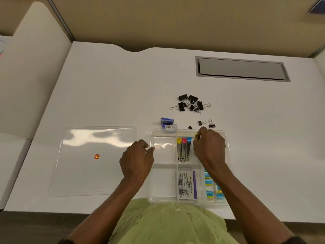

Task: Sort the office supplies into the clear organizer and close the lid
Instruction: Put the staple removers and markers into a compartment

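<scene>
The clear organizer lies at the desk's front edge, its clear lid flat to its left. Three staplers with yellow, pink and blue ends fill a middle compartment. A white and purple packet and several small blue and yellow boxes sit in the near compartments. My right hand hovers over the far right compartment, fingers pinched on a small yellow and black item. My left hand rests curled at the organizer's left wall, holding nothing. Black binder clips lie heaped farther back.
Two blue staple boxes sit just behind the organizer. A few loose binder clips lie near its far right corner. A grey cable hatch is set into the desk at the back right. An orange sticker marks the lid.
</scene>
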`<act>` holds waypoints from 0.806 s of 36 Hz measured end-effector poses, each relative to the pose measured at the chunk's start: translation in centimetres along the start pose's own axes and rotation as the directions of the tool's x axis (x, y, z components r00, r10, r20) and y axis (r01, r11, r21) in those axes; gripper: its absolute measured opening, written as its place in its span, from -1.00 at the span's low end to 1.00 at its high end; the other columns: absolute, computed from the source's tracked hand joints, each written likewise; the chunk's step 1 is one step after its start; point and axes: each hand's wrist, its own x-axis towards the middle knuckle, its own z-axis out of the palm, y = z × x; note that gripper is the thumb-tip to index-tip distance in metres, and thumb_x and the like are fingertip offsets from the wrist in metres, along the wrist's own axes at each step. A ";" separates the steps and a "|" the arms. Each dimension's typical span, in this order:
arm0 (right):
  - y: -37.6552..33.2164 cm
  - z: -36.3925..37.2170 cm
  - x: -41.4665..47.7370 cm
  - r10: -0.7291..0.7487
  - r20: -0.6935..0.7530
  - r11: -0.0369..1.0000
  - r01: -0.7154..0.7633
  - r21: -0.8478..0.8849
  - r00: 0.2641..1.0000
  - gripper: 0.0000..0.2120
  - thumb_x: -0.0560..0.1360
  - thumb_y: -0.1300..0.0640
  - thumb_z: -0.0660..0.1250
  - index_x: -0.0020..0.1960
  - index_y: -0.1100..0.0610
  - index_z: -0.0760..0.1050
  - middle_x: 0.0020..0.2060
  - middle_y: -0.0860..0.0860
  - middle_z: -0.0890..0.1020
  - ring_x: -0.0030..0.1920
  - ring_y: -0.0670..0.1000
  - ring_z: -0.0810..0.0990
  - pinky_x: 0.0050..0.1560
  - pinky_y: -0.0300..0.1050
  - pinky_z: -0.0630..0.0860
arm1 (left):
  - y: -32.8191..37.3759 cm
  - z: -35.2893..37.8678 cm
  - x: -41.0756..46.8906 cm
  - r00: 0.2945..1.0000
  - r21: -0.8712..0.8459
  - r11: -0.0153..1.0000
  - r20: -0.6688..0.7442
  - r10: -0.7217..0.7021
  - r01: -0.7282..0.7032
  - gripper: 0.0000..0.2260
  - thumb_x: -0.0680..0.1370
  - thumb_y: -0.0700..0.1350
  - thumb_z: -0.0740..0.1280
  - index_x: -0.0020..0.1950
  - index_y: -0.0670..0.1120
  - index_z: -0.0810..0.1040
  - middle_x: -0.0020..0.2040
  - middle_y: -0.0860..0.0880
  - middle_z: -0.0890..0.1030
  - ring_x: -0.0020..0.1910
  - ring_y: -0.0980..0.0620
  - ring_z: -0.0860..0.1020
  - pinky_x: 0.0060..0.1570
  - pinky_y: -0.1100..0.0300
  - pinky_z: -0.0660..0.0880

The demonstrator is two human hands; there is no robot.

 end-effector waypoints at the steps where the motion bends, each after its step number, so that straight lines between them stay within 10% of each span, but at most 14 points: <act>1: -0.1 0.6 0.0 -0.018 0.006 1.000 0.019 -0.024 1.000 -0.87 0.47 0.14 0.47 -0.10 0.19 0.58 -0.29 0.11 0.64 -0.32 0.04 0.50 -0.28 -0.15 0.34 | 0.0 0.0 0.0 1.000 0.000 1.000 0.015 -0.009 0.009 -0.80 0.62 0.15 0.40 -0.03 0.03 0.63 -0.08 0.08 0.71 -0.08 -0.05 0.69 -0.11 0.07 0.58; 9: -1.0 1.9 -1.4 -0.101 0.137 0.989 0.115 -0.097 0.985 -0.77 0.52 0.08 0.46 -0.01 0.26 0.59 -0.12 0.18 0.61 -0.13 0.11 0.59 -0.14 0.01 0.63 | 0.5 -0.2 -0.2 0.998 0.022 0.999 0.040 -0.039 0.038 -0.74 0.64 0.16 0.36 -0.10 0.02 0.61 -0.14 0.05 0.72 -0.12 -0.06 0.69 -0.13 0.05 0.60; 29: -1.2 1.2 -1.0 -0.115 0.176 0.969 0.150 -0.196 0.978 -0.73 0.43 0.16 0.54 0.06 0.25 0.59 -0.09 0.18 0.63 -0.08 0.13 0.59 -0.15 0.05 0.62 | 0.5 -0.4 -0.6 0.996 0.104 0.994 0.090 -0.021 0.012 -0.70 0.68 0.17 0.27 -0.07 0.00 0.57 -0.20 0.04 0.67 -0.18 -0.06 0.66 -0.18 0.04 0.60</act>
